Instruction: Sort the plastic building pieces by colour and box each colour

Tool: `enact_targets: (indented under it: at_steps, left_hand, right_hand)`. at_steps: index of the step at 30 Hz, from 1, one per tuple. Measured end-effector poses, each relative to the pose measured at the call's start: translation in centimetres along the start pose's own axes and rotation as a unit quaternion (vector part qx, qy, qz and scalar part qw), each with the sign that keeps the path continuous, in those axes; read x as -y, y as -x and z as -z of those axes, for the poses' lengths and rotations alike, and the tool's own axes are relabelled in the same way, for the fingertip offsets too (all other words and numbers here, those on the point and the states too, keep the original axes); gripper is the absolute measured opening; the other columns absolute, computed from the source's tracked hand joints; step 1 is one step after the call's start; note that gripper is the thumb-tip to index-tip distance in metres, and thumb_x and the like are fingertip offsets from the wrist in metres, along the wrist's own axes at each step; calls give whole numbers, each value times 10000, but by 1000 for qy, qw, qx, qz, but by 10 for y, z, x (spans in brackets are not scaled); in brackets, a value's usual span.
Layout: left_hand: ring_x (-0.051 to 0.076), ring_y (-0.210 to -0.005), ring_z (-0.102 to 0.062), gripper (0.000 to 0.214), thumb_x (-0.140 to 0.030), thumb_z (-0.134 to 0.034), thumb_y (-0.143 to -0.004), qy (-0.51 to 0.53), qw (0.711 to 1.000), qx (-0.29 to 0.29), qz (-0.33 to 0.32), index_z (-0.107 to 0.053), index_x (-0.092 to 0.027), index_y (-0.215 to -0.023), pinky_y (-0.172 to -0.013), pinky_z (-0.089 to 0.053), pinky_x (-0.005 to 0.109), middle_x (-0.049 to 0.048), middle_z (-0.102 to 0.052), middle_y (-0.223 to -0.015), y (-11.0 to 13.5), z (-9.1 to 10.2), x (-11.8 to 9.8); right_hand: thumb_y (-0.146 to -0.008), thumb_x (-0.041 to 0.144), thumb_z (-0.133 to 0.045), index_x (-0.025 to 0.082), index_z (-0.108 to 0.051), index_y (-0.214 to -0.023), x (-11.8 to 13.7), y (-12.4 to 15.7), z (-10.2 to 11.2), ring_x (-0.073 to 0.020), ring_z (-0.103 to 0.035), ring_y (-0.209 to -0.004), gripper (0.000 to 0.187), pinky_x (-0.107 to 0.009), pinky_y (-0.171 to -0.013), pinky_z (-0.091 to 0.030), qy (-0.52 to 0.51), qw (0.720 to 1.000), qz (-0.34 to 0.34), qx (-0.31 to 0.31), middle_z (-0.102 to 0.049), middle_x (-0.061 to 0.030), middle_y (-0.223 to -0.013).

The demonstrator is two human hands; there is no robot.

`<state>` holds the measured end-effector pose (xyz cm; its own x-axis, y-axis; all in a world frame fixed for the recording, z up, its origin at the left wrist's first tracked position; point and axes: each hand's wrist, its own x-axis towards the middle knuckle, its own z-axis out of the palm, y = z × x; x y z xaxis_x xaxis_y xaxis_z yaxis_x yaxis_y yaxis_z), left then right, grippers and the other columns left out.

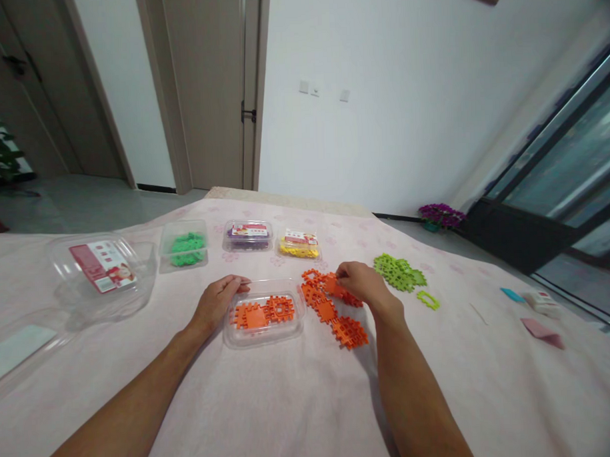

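A clear plastic box (265,341) stands in front of me with several orange interlocking pieces (255,315) inside. My left hand (220,301) grips the box at its far left corner, thumb and fingers closed on the rim. To the right of the box lies a loose pile of orange interlocking pieces (325,311) on the cloth. Over the far side of that pile, my right hand (363,283) is closed with its fingertips on a flat orange piece (333,285). Part of that piece and some fingers are hidden behind the hand.
Behind the box stand a box of green pieces (188,249), a lidded purple one (248,236) and a yellow one (299,245). Large clear packaging (103,269) lies left. Lime-green pieces (399,272) lie right, beyond them a pink cloth (543,332). A pink tablecloth (291,409) covers the table.
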<state>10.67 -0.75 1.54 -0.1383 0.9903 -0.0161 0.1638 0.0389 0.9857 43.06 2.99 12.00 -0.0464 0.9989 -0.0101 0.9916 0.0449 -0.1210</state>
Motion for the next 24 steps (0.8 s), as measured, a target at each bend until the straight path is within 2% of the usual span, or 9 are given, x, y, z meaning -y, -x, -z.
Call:
enact_targets:
  at_steps: [2, 4, 7, 9, 13, 16, 20, 22, 24]
  left_hand:
    - [310, -1008, -676, 511, -604, -533, -802, 5, 1000, -1, 0, -724, -168, -987, -583, -480, 287, 143, -761, -970, 1, 0, -1]
    - [310, -1012, -674, 509, -603, -534, -800, 9, 1000, -1, 4, -721, -168, -985, -586, -478, 287, 140, -761, -967, 2, -1, -3]
    - [317, -1036, -663, 521, -612, -531, -796, 11, 1000, 1, 13, -709, -166, -999, -579, -476, 287, 139, -757, -980, 4, -1, -7]
    - [320, -1042, -658, 524, -617, -527, -794, 9, 1000, 2, 19, -705, -168, -999, -580, -477, 290, 138, -756, -986, 5, -1, -8]
    - [318, -1035, -657, 523, -623, -526, -785, 10, 1000, 0, 21, -710, -179, -991, -582, -476, 295, 132, -758, -983, 5, -1, -9]
    - [309, -1007, -665, 513, -619, -543, -778, 15, 1000, -4, 14, -716, -180, -979, -610, -493, 307, 125, -762, -965, 4, -2, -7]
    - [300, -1000, -669, 502, -610, -532, -802, 15, 1000, 3, 10, -712, -183, -994, -623, -502, 312, 121, -760, -972, 3, -1, -4]
    - [300, -1003, -670, 502, -607, -524, -813, 9, 1000, 6, 6, -711, -181, -1002, -614, -496, 307, 124, -759, -979, 3, 0, -3]
    - [302, -1000, -671, 508, -609, -525, -812, 4, 1000, 5, 0, -716, -176, -998, -605, -489, 303, 127, -759, -971, 2, 0, -3]
  right_hand:
    - [-839, 246, -591, 241, -734, -996, 5, 3, 5, -209, -661, -930, 213, -288, -767, -455, -67, 995, 37, -57, -742, -53, -1032]
    - [-873, 256, -558, 233, -732, -1025, 16, 6, 7, -197, -662, -935, 231, -292, -820, -469, -159, 979, 88, -94, -743, -43, -1032]
    - [-889, 232, -534, 210, -735, -1029, 38, 10, 0, -186, -668, -933, 245, -296, -858, -485, -268, 946, 162, -83, -749, -37, -1017]
    - [-888, 205, -538, 208, -740, -1013, 52, 12, -8, -174, -670, -920, 238, -290, -857, -490, -289, 934, 203, -54, -750, -28, -1010]
    - [-893, 175, -558, 209, -754, -994, 69, 15, -21, -153, -667, -878, 224, -267, -839, -484, -244, 930, 274, 10, -754, -25, -968]
    - [-901, 148, -555, 223, -759, -1022, 74, 15, -27, -159, -660, -921, 249, -278, -886, -471, -175, 938, 298, 36, -753, -40, -993]
    - [-895, 131, -574, 210, -730, -1104, 71, 14, -25, -174, -616, -1075, 273, -294, -979, -435, -137, 943, 302, -21, -708, -76, -1140]
    - [-896, 138, -575, 197, -714, -1126, 64, 14, -20, -174, -611, -1091, 275, -287, -973, -435, -139, 947, 287, -46, -695, -81, -1160]
    - [-891, 146, -571, 202, -725, -1089, 53, 14, -12, -177, -631, -1046, 256, -276, -921, -451, -121, 960, 249, -38, -707, -75, -1129]
